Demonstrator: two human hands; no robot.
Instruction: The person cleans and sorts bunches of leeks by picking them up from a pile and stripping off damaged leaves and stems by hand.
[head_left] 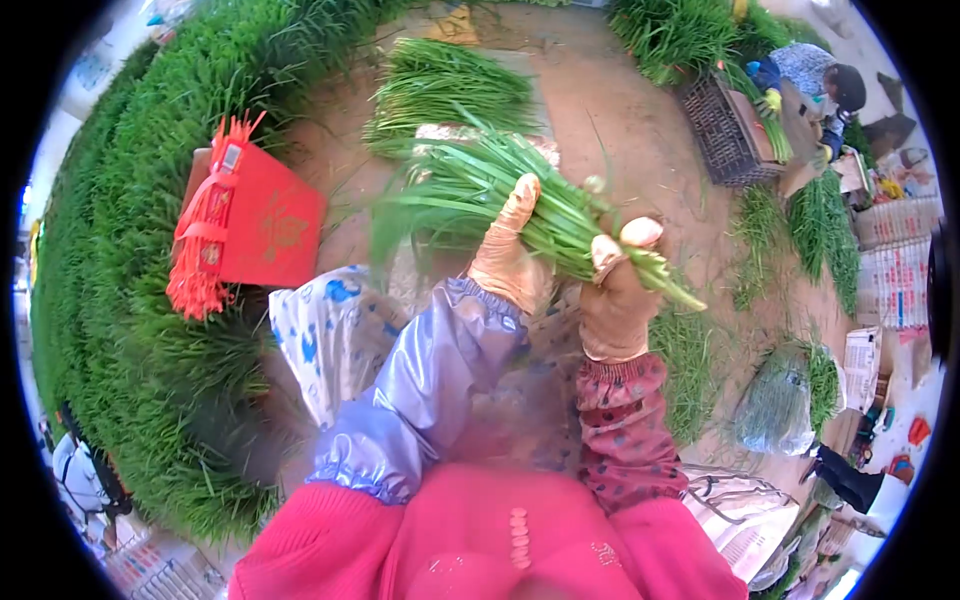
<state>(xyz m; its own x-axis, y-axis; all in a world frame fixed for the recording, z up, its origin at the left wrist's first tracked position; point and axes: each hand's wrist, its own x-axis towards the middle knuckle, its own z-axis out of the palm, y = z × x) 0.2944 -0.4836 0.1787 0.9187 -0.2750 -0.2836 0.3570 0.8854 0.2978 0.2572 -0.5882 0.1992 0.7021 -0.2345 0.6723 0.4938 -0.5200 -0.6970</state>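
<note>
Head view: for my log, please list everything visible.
Green bunch: 1, green, held at centre
Cut pile: 1, green, beyond the bunch
Massed greens: uncountable, green, far left
Red bags: count unclear, red, left
Crate: 1, dark, upper right
Co-worker: 1, bluish top, beside crate
Wrapped bundle: 1, green, lower right
Printed stacks: several, whitish, right edge
Spotted cloth: 1, white-blue, nearer than bags
Edge clutter: uncountable, mixed, rim
Left hand: 1, tan-gloved, around the bunch
Right hand: 1, tan-gloved, near stalk ends
Sleeves: 2, lilac and dark-red, below hands
Pink top: 1, pink, bottom
</note>
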